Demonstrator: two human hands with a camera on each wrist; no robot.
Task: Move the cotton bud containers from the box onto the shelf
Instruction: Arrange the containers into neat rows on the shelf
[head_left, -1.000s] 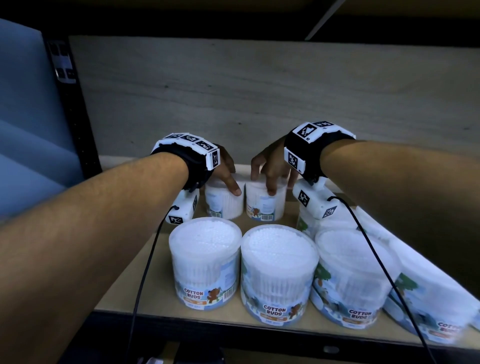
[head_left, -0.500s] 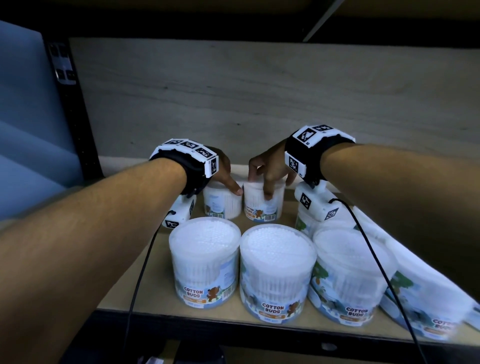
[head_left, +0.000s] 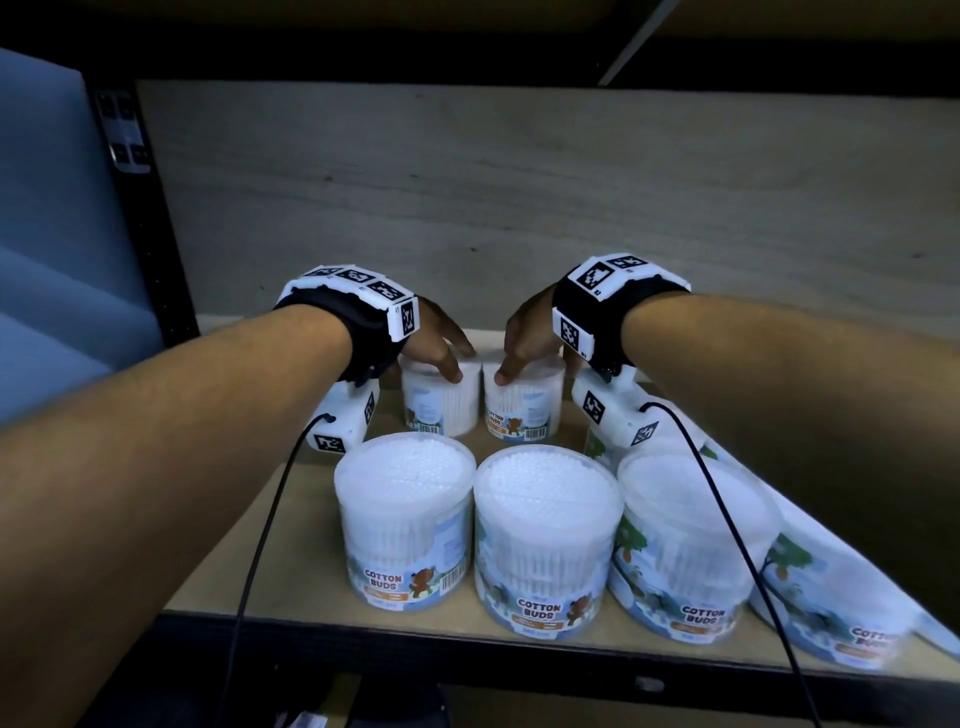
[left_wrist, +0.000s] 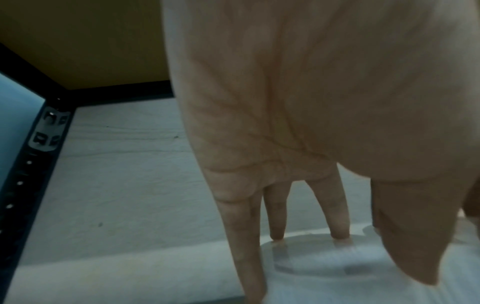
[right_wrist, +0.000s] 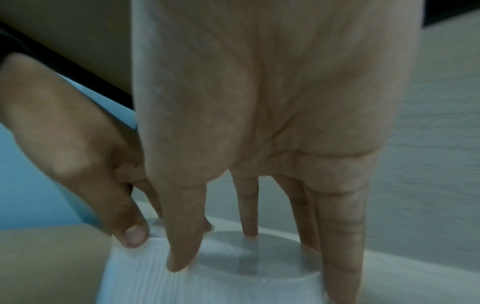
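Observation:
Two small cotton bud containers stand side by side at the back of the wooden shelf (head_left: 244, 561). My left hand (head_left: 457, 364) grips the left container (head_left: 441, 410) from above, thumb on its front rim, fingers over the lid. My right hand (head_left: 511, 366) grips the right container (head_left: 524, 415) the same way. The left wrist view shows the left hand (left_wrist: 350, 259) with fingertips on the clear lid (left_wrist: 311, 288). In the right wrist view the right hand (right_wrist: 259, 263) has its thumb and fingers round the lid (right_wrist: 207, 288). The box is out of view.
Several larger cotton bud tubs (head_left: 545, 540) line the shelf's front edge, between me and the hands; more run off to the right (head_left: 841, 597). A wooden back panel (head_left: 519, 208) closes the rear, and a black upright (head_left: 140, 218) stands at left. Bare shelf lies left of the tubs.
Both hands have stayed on the two back containers and sunk slightly. The containers now stand closer together, and the right one shows more of its label.

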